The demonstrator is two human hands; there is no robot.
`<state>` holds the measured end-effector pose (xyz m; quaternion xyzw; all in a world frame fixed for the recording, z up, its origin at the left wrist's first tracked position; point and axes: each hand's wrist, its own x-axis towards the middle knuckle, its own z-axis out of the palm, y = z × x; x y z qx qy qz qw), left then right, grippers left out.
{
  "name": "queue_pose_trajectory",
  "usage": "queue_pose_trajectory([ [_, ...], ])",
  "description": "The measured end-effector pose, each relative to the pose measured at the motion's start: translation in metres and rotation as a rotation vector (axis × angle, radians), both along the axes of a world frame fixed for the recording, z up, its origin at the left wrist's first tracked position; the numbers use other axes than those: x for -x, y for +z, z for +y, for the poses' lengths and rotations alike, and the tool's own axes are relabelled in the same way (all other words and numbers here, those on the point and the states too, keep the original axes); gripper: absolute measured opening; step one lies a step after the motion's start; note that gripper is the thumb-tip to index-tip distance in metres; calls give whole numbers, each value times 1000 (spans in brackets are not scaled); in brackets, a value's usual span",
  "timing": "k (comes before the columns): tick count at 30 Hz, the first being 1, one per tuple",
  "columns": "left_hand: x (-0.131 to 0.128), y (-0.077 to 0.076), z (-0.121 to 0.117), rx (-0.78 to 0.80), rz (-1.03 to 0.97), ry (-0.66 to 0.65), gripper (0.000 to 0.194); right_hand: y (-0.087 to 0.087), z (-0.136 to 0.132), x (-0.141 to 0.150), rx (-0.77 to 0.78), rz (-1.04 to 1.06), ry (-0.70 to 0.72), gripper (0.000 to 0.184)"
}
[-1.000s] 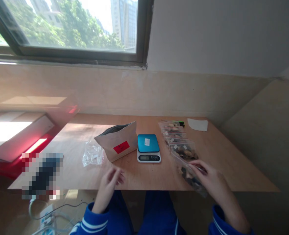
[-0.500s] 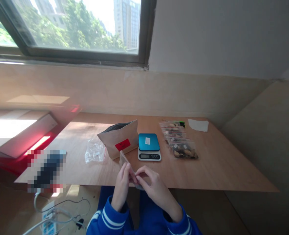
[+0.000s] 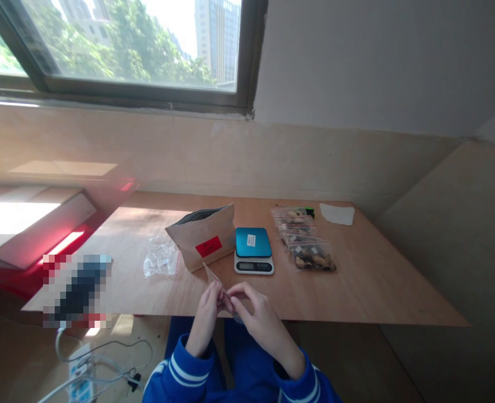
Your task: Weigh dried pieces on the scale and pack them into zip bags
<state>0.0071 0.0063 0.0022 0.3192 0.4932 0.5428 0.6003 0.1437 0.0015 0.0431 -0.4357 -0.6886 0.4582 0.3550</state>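
A small see-through plastic zip bag [image 3: 211, 274] is held at the table's front edge, seen nearly edge-on. My left hand [image 3: 208, 308] is closed on its near side, with one corner sticking up past the fingertips. Thumb and fingers of my right hand [image 3: 253, 310] pinch its edge close to the left fingertips. What the bag contains is hidden by my hands. Just beyond stands an open brown paper pouch [image 3: 192, 242] with a red label. A kitchen scale [image 3: 253, 250] with a blue top plate is to the right of the pouch.
Several zip bags of dried mushroom-like pieces [image 3: 314, 256] lie overlapping in a row right of the scale. A white sheet of paper [image 3: 337, 214] lies at the back right. Clear plastic bags [image 3: 160, 257] lie left of the pouch. Cables and a power strip [image 3: 80, 372] are on the floor.
Both hands have shifted slightly left and drawn closer together along the bag's edge, and its raised corner now looks narrower. The objects on the table stay in place.
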Motion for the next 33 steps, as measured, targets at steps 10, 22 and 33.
queue_pose_trajectory([
  [10,-4,12,-7,-183,315,78,41,-3,-4,16,-106,-157,-159,14],
  [22,4,13,-13,-292,322,-72,39,-3,12,8,124,178,-72,22],
  [33,17,23,-9,-430,373,-257,39,-3,34,2,57,359,-406,24],
])
